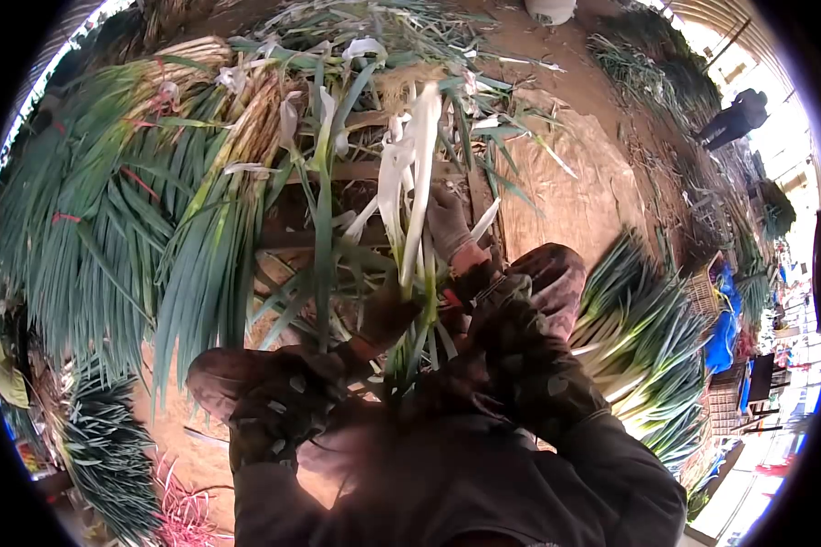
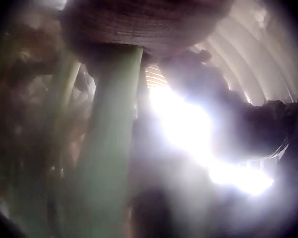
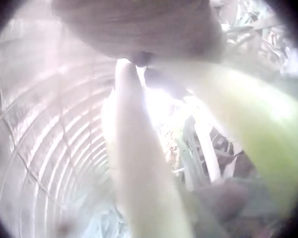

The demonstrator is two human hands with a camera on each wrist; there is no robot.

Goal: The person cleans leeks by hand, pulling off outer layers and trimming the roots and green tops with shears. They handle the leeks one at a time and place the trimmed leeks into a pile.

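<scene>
A large green onion (image 1: 421, 155) stands with its pale roots up and its leaves toward my lap, and loose white outer skin (image 1: 390, 182) hangs beside its stalk. My left hand (image 1: 389, 315), in a dark glove, grips the green part low down. In the left wrist view the knit glove (image 2: 144, 22) wraps the top of a green leaf (image 2: 111, 144). Higher up, my gloved right hand (image 1: 447, 221) holds the onion at the right side of its stalk. The right wrist view has a white strip (image 3: 141, 148) and a pale green leaf (image 3: 258, 124) running from under that glove (image 3: 144, 29).
Bundles of green onions (image 1: 109, 210) tied with red string lie to the left. More onions (image 1: 639, 356) are piled at my right knee. Trimmed leaves (image 1: 374, 27) litter the ground ahead, beside a brown sheet (image 1: 575, 173). Another person (image 1: 739, 118) is far right.
</scene>
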